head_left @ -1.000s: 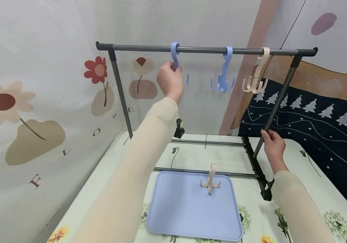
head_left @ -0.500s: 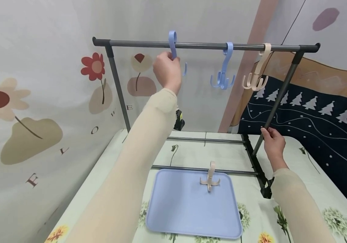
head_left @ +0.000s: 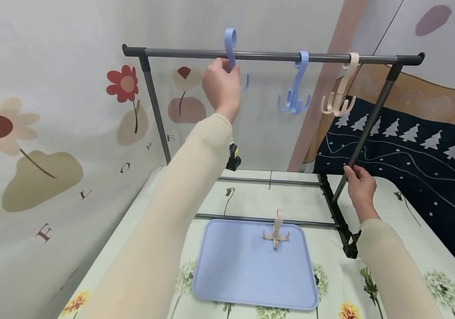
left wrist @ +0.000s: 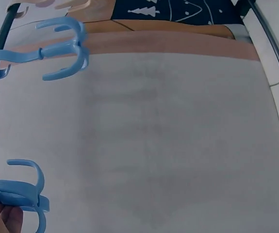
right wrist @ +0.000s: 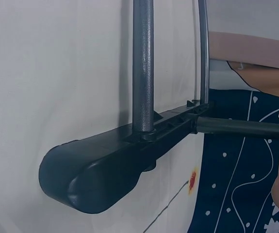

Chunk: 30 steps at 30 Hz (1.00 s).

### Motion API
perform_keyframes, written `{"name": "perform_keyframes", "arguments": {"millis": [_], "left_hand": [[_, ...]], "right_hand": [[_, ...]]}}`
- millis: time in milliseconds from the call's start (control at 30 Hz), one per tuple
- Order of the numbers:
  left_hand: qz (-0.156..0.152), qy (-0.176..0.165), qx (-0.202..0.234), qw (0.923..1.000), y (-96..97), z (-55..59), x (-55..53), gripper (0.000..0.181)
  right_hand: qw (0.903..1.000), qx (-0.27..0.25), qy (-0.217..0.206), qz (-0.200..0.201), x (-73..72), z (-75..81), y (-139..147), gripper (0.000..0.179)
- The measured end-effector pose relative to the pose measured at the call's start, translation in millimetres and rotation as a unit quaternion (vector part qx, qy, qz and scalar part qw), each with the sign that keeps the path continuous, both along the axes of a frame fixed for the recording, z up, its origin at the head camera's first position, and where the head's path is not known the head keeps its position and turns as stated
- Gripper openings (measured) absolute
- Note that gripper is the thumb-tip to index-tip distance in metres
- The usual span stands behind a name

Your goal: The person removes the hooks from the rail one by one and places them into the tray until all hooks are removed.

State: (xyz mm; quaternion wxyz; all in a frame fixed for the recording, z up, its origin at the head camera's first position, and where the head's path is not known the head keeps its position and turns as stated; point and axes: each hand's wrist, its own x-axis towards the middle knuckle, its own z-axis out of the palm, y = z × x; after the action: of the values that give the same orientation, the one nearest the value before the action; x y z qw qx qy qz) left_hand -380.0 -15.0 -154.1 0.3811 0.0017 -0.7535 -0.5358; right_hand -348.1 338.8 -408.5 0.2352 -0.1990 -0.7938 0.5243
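Observation:
My left hand (head_left: 223,86) pinches the stem of a blue multi-prong hook (head_left: 230,42) at the left part of the dark rack's top rail (head_left: 267,56). The hook's curved top stands above the rail. In the left wrist view its prongs (left wrist: 41,196) show beside the fingers. A second blue hook (head_left: 293,99) and a beige hook (head_left: 339,95) hang from the rail further right. My right hand (head_left: 362,188) holds the rack's right post (head_left: 371,119) low down. Another beige hook (head_left: 276,232) is on the blue tray (head_left: 251,274).
The rack's black foot (head_left: 350,250) and two lower bars (head_left: 303,223) rest on the flowered tablecloth (head_left: 402,248), behind the tray. A patterned curtain (head_left: 83,146) hangs close on the left, and dark tree-print fabric (head_left: 418,177) lies at the right.
My left hand has raised the blue hook, so its curved top has gone from sitting on the rail to well above it. The right hand keeps its hold on the post.

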Motion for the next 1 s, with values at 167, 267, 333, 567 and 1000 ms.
{"name": "perform_keyframes", "arguments": {"millis": [167,267,333,567,1000], "left_hand": [[-0.025,0.018,0.004,0.9995,-5.3,-7.4,2.8,0.02],[-0.022,0.021,-0.022,0.9993,-11.0,-11.8,4.0,0.019],[-0.014,0.013,-0.053,0.9984,-15.2,-14.1,4.7,0.019],[0.001,-0.015,-0.175,0.9844,-26.3,-23.7,8.0,0.027],[-0.054,-0.013,-0.099,0.9936,-21.4,-92.7,24.6,0.019]], "right_hand": [[1.0,-0.002,0.002,0.003,1.9,0.5,-0.4,0.056],[1.0,-0.004,0.005,0.002,3.2,0.0,-0.8,0.053],[1.0,-0.006,0.006,0.001,3.9,-0.3,-1.1,0.051],[1.0,-0.004,0.009,0.0,4.5,-1.0,-1.6,0.053],[0.9999,0.006,0.012,-0.005,4.6,-1.4,-2.8,0.054]]}}
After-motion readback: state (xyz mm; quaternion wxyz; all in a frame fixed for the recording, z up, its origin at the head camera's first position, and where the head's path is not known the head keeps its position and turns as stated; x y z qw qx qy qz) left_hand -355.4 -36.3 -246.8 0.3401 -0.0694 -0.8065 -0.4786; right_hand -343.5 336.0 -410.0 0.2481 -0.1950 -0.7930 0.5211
